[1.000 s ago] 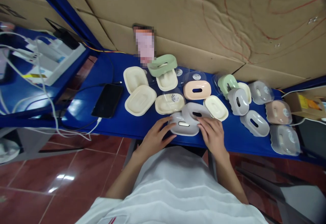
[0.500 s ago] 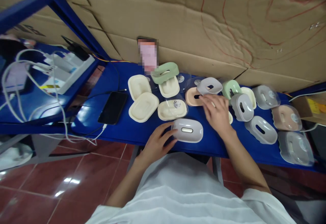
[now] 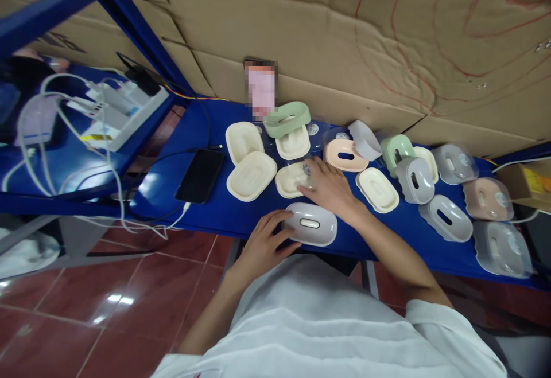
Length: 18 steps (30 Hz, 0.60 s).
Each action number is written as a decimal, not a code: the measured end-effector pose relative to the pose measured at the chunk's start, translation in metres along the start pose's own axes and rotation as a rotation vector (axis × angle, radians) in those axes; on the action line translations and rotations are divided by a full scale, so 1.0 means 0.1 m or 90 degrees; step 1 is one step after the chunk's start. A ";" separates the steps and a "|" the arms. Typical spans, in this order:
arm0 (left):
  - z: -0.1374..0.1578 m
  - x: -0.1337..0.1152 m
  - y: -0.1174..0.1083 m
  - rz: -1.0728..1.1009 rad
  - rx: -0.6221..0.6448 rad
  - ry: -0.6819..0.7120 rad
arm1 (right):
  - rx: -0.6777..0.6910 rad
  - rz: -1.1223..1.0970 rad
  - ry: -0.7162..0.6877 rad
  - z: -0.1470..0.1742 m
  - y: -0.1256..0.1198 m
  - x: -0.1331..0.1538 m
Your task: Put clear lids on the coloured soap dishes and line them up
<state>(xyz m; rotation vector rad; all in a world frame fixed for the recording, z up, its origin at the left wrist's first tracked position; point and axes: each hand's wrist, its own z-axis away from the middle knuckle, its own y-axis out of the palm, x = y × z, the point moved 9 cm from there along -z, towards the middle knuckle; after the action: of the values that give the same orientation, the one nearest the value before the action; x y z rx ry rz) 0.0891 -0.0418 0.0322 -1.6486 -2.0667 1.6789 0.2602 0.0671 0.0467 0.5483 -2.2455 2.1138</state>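
Note:
In front of me on the blue table stands a grey oval soap box (image 3: 310, 234), slotted side up, with a cream piece showing in its slot. My left hand (image 3: 269, 234) holds its left end between thumb and fingers. Behind it lies a cream tray (image 3: 286, 182) under a clear plastic lid with a round sticker (image 3: 306, 168). My right hand (image 3: 327, 183) reaches across and closes its thumb and fingers on the right end of this lid. Its fingertips are partly hidden. A peach slotted shell (image 3: 331, 157) and a bare cream tray (image 3: 379, 189) lie beside the right hand.
Two cream trays (image 3: 252, 176) overlap at the left, near a green shell (image 3: 287, 120). More shells and lidded soap boxes (image 3: 501, 249) stand at the right. A black phone (image 3: 200, 176) and white cables (image 3: 116, 194) lie left; cardboard (image 3: 301, 34) walls the back.
My right hand has moved left from the peach shell to the clear lid. The grey shell behind the peach one has tipped. A bare cream tray is now uncovered. My left hand stays on the soap box.

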 end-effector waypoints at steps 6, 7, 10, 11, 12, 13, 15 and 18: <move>-0.01 0.15 -0.01 0.069 -0.025 -0.049 | 0.024 -0.133 -0.131 0.73 -0.33 -0.07; -0.03 0.16 0.01 0.079 -0.024 -0.055 | 0.036 -0.130 -0.155 0.88 -0.31 -0.04; -0.12 0.16 0.05 0.093 -0.002 -0.043 | 0.068 -0.095 -0.222 1.21 -0.15 0.10; -0.14 0.15 0.07 0.093 0.011 -0.035 | 0.067 -0.079 -0.239 1.27 -0.11 0.14; -0.17 0.15 0.09 0.090 0.024 -0.028 | 0.059 -0.063 -0.253 1.31 -0.07 0.17; -0.19 0.15 0.10 0.085 0.034 -0.024 | 0.046 -0.050 -0.263 1.33 -0.04 0.19; -0.21 0.17 0.11 0.076 0.048 -0.024 | 0.015 -0.033 -0.278 1.33 -0.01 0.22; -0.20 0.20 0.11 0.078 0.055 -0.032 | -0.012 -0.035 -0.278 1.30 0.03 0.21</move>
<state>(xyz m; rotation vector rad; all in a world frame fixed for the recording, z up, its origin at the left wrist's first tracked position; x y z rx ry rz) 0.0990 -0.0149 0.0217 -1.7565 -1.9196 1.8356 0.2698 -0.0638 0.0371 1.1540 -2.4106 2.1081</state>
